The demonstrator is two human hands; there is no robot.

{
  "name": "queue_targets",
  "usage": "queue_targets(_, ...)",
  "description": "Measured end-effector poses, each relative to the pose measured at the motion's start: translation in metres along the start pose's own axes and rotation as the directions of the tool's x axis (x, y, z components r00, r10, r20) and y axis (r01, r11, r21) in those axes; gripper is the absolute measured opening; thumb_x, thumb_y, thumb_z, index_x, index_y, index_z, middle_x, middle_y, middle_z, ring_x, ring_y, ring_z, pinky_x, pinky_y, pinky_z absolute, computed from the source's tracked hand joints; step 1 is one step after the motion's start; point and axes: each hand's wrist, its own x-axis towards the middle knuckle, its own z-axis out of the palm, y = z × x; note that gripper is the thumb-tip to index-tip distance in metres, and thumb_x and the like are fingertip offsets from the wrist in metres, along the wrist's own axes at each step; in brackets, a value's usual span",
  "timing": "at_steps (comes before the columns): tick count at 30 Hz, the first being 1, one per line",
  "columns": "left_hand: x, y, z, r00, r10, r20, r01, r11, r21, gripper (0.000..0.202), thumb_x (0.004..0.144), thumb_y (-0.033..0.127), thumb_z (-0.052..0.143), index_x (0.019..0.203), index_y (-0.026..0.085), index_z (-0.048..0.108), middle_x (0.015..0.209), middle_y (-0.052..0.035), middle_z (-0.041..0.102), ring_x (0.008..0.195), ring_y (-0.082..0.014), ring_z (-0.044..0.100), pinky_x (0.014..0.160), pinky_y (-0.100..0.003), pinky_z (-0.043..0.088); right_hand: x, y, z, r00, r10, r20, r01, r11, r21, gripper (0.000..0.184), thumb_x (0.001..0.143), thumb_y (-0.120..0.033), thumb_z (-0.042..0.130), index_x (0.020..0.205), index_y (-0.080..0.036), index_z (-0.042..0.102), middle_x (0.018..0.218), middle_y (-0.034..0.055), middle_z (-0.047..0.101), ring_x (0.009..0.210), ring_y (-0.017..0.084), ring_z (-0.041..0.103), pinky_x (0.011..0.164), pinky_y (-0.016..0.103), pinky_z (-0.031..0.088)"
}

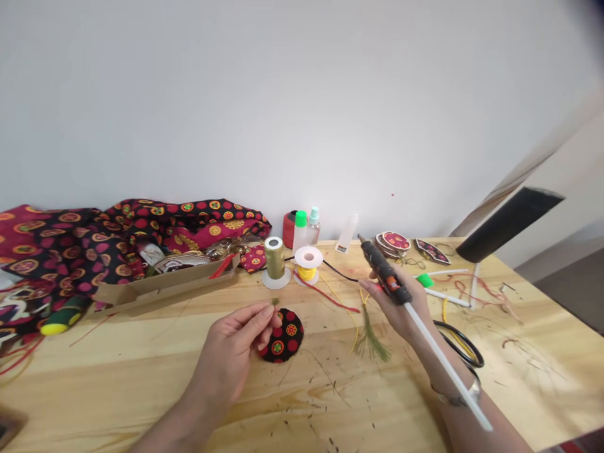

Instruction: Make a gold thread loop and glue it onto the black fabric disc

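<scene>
My right hand (406,305) grips a black and orange hot glue gun (383,272), nozzle pointing up and left. A long white glue stick (446,365) sticks out of its rear. My left hand (243,330) is closed in a pinch; a small olive-green tuft (275,301) shows at the fingertips, its full shape hidden. Partly behind those fingers, a round piece of black patterned fabric (287,336) with red and orange motifs lies on the wooden table (155,371). Between my hands rests a green thread tassel (372,336) with a yellow cord loop.
Behind my hands stand an olive thread spool (274,261), a yellow cord spool (308,264) and a green-capped bottle (300,233). A cardboard tray (165,289) and bunched patterned fabric (123,233) lie left. A black lamp-like shade (509,223) stands right; black cable (460,343) coils near my right wrist.
</scene>
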Motion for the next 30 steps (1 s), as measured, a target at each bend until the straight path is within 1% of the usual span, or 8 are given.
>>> queue_targets(3, 0.001, -0.001, 0.001, 1.000, 0.002, 0.006, -0.002, 1.000, 0.010, 0.021, 0.063, 0.033, 0.074, 0.067, 0.012, 0.072, 0.059, -0.0025, 0.061, 0.048, -0.0078, 0.042, 0.047, -0.022, 0.032, 0.009, 0.005, -0.007, 0.982, -0.128, 0.141, 0.135, 0.990, -0.044, 0.024, 0.075, -0.037, 0.064, 0.075, -0.019, 0.048, 0.066, -0.0022, 0.047, 0.058, 0.013, 0.044, 0.053, 0.024, 0.036)
queue_targets(8, 0.002, -0.001, 0.001, 1.000, 0.019, 0.019, -0.019, 1.000, 0.021, 0.023, 0.063, 0.034, 0.074, 0.065, 0.012, 0.071, 0.059, -0.0030, 0.062, 0.048, -0.0079, 0.041, 0.047, -0.022, 0.033, 0.024, -0.001, -0.023, 0.915, -0.126, 0.384, 0.164, 0.984, -0.068, 0.011, 0.077, -0.025, 0.056, 0.077, -0.019, 0.047, 0.069, -0.0031, 0.045, 0.061, 0.013, 0.044, 0.057, 0.023, 0.036)
queue_targets(10, 0.001, 0.000, 0.001, 0.999, 0.023, 0.022, -0.024, 1.000, 0.019, 0.023, 0.063, 0.034, 0.074, 0.066, 0.012, 0.072, 0.059, -0.0027, 0.062, 0.049, -0.0078, 0.041, 0.047, -0.021, 0.033, 0.028, -0.005, -0.031, 0.863, -0.130, 0.489, 0.190, 0.979, -0.075, 0.004, 0.077, -0.018, 0.052, 0.079, -0.018, 0.048, 0.073, -0.0017, 0.048, 0.066, 0.014, 0.047, 0.060, 0.024, 0.037)
queue_targets(14, -0.001, 0.002, 0.001, 0.999, 0.022, 0.030, -0.023, 0.999, 0.022, 0.023, 0.063, 0.035, 0.074, 0.065, 0.012, 0.071, 0.059, -0.0027, 0.062, 0.049, -0.0077, 0.041, 0.047, -0.021, 0.032, 0.033, -0.005, -0.040, 0.736, -0.135, 0.663, 0.297, 0.945, -0.138, 0.012, 0.079, -0.011, 0.047, 0.086, -0.019, 0.051, 0.085, 0.0014, 0.056, 0.075, 0.015, 0.053, 0.068, 0.026, 0.038)
queue_targets(16, -0.001, 0.002, 0.002, 0.999, 0.018, 0.031, -0.018, 1.000, 0.023, 0.023, 0.063, 0.035, 0.074, 0.064, 0.012, 0.071, 0.059, -0.0026, 0.062, 0.049, -0.0076, 0.041, 0.047, -0.021, 0.032, 0.036, -0.001, -0.039, 0.687, -0.140, 0.713, 0.426, 0.873, -0.239, 0.012, 0.079, -0.009, 0.046, 0.085, -0.018, 0.051, 0.087, 0.0028, 0.058, 0.075, 0.016, 0.054, 0.070, 0.027, 0.037)
queue_targets(18, -0.001, 0.001, 0.002, 0.999, 0.014, 0.035, -0.015, 1.000, 0.025, 0.023, 0.063, 0.035, 0.074, 0.065, 0.012, 0.071, 0.059, -0.0025, 0.062, 0.049, -0.0075, 0.041, 0.046, -0.021, 0.032, 0.039, 0.004, -0.035, 0.640, -0.142, 0.755, 0.572, 0.745, -0.345, 0.012, 0.078, -0.007, 0.047, 0.083, -0.017, 0.051, 0.086, 0.0042, 0.059, 0.071, 0.016, 0.054, 0.070, 0.028, 0.036)
queue_targets(21, 0.001, -0.001, 0.003, 0.999, 0.016, 0.044, -0.018, 0.999, 0.034, 0.023, 0.064, 0.035, 0.073, 0.066, 0.012, 0.071, 0.061, -0.0027, 0.062, 0.049, -0.0076, 0.041, 0.047, -0.021, 0.032, 0.044, 0.011, -0.027, 0.593, -0.159, 0.789, 0.690, 0.606, -0.396, 0.015, 0.077, -0.005, 0.048, 0.087, -0.016, 0.052, 0.089, 0.0064, 0.058, 0.071, 0.016, 0.054, 0.071, 0.029, 0.034)
queue_targets(30, 0.003, -0.002, 0.001, 0.999, 0.026, 0.032, -0.027, 0.999, 0.037, 0.024, 0.063, 0.035, 0.074, 0.067, 0.011, 0.071, 0.062, -0.0029, 0.064, 0.049, -0.0074, 0.042, 0.048, -0.021, 0.032, 0.068, 0.029, -0.014, 0.556, -0.213, 0.803, 0.773, 0.488, -0.406, 0.021, 0.086, -0.004, 0.038, 0.093, -0.015, 0.055, 0.091, 0.0087, 0.056, 0.080, 0.018, 0.052, 0.080, 0.033, 0.030)
